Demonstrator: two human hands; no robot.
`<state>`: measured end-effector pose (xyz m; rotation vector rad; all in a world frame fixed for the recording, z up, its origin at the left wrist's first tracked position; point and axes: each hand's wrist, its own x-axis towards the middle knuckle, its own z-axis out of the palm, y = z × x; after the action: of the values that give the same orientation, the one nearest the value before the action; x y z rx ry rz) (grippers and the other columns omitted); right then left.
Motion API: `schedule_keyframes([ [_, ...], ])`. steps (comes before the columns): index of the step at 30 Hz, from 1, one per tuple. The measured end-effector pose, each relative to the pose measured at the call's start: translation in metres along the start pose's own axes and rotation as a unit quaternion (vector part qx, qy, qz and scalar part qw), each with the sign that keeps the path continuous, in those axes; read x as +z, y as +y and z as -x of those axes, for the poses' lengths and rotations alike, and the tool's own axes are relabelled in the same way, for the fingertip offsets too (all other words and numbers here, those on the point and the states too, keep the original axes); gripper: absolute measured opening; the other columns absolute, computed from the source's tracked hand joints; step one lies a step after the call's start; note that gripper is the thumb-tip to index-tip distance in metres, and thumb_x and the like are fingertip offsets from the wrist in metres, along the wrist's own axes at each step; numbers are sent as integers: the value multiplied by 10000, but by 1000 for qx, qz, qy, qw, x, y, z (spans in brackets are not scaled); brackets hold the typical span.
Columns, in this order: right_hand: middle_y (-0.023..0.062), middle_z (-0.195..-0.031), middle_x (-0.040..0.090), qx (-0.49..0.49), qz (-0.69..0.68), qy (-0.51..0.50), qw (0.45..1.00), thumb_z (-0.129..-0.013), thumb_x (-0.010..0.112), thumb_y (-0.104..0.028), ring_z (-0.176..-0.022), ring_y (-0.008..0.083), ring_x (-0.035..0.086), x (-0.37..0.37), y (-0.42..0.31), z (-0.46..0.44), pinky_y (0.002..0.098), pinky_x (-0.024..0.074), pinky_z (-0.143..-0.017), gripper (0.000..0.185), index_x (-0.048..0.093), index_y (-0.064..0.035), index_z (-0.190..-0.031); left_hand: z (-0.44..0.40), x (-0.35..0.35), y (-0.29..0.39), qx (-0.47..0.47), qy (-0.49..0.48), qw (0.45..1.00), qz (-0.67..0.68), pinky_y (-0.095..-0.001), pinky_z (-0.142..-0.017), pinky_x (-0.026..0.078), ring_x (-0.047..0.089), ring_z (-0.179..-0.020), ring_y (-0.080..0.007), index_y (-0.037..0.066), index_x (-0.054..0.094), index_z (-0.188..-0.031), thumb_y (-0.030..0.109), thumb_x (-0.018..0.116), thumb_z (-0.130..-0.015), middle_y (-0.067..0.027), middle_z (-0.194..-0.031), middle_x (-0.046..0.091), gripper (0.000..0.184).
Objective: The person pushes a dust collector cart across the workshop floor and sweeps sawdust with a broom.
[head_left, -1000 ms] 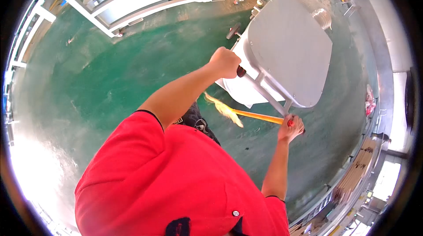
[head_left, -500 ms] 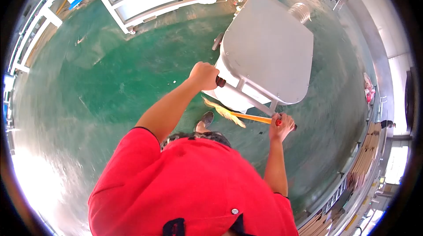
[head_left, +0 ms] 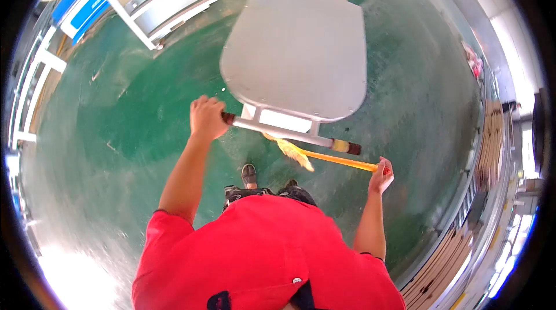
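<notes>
A grey-topped cart (head_left: 295, 49) stands in front of me, its push bar (head_left: 281, 131) toward my body. My left hand (head_left: 207, 118) is at the bar's dark left grip, with fingers partly loosened and spread beside it. My right hand (head_left: 381, 175) is off the bar, to the right of its other grip, closed round the end of an orange stick (head_left: 336, 160). Pale yellow bristles or fibres (head_left: 295, 153) are at the stick's far end, just below the bar.
A white-framed workbench (head_left: 174, 6) stands at the upper left, with a blue and white box (head_left: 92, 9) beside it. Long brown boards (head_left: 440, 266) lie at the lower right. A red and white bundle (head_left: 474, 61) is by the right wall. Green floor surrounds the cart.
The cart now appears further left and more squarely in front of me. My right hand has left the bar, keeping the orange stick. The fingers of my left hand have loosened.
</notes>
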<state>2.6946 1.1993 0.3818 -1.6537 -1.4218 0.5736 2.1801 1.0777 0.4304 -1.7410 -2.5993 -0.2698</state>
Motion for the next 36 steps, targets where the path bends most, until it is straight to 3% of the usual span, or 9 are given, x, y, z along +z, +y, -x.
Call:
schedule_keyframes([
  [2,66,-712,598,123,-122,25,985,-914,526,-239,-445,120,505,-26,44,10,222,375,-347,256,651,-17,-927,38,2,2,-41,43,998,9,-414,-899,388,502,-1002,-279,116,653,-803,287,738,-675,-39,-955,592,230],
  [7,82,-729,618,281,-203,14,938,-907,553,-275,-394,141,518,-101,80,29,247,413,-340,253,596,-27,-880,128,30,4,-146,225,961,71,-492,-994,347,405,-1161,-384,70,461,-1261,165,798,-639,-174,-1242,451,713],
  [9,75,-728,611,305,-201,23,931,-903,565,-255,-412,140,518,-129,98,35,247,426,-350,233,596,-28,-865,161,70,5,-338,271,900,40,-485,-955,408,456,-1113,-399,44,295,-1359,148,799,-688,-193,-1242,451,846],
  [11,70,-701,589,309,-225,46,923,-893,576,-230,-433,134,527,-181,116,36,250,448,-369,214,591,-34,-810,195,88,19,-578,211,572,543,-463,-884,476,522,-1053,-361,63,179,-1406,307,728,-804,-183,-1205,485,850],
  [14,63,-667,573,297,-268,92,912,-885,587,-205,-442,127,536,-261,130,47,247,464,-391,203,576,-34,-776,247,75,104,-478,158,386,773,-446,-819,517,582,-964,-341,61,173,-1407,466,605,-872,-178,-1173,504,798],
  [17,66,-690,603,285,-291,108,907,-884,590,-229,-454,146,582,-301,152,45,253,499,-414,202,600,-32,-838,250,57,173,-408,207,430,778,-440,-805,523,599,-936,-334,69,193,-1395,544,501,-894,-175,-1148,505,756],
  [21,40,-668,572,243,-315,129,908,-895,595,-187,-504,119,582,-319,147,38,243,484,-444,167,597,-30,-837,261,50,179,-580,237,503,595,-453,-627,535,594,-828,-313,-37,372,-1275,499,548,-858,-175,-1022,520,702],
  [25,27,-730,570,237,-335,117,904,-901,616,-182,-572,121,602,-305,172,19,249,524,-522,153,595,-36,-861,271,27,198,-630,331,454,536,-440,-537,459,544,-680,-254,-28,573,-911,467,569,-840,-107,-802,529,500],
  [36,-11,-769,545,262,-381,13,887,-912,580,-241,-604,114,588,-243,189,-228,256,507,-547,153,563,-106,-842,317,31,191,-672,298,505,453,-355,-609,424,514,-783,-199,43,546,-1074,634,472,-866,-90,-987,520,630],
])
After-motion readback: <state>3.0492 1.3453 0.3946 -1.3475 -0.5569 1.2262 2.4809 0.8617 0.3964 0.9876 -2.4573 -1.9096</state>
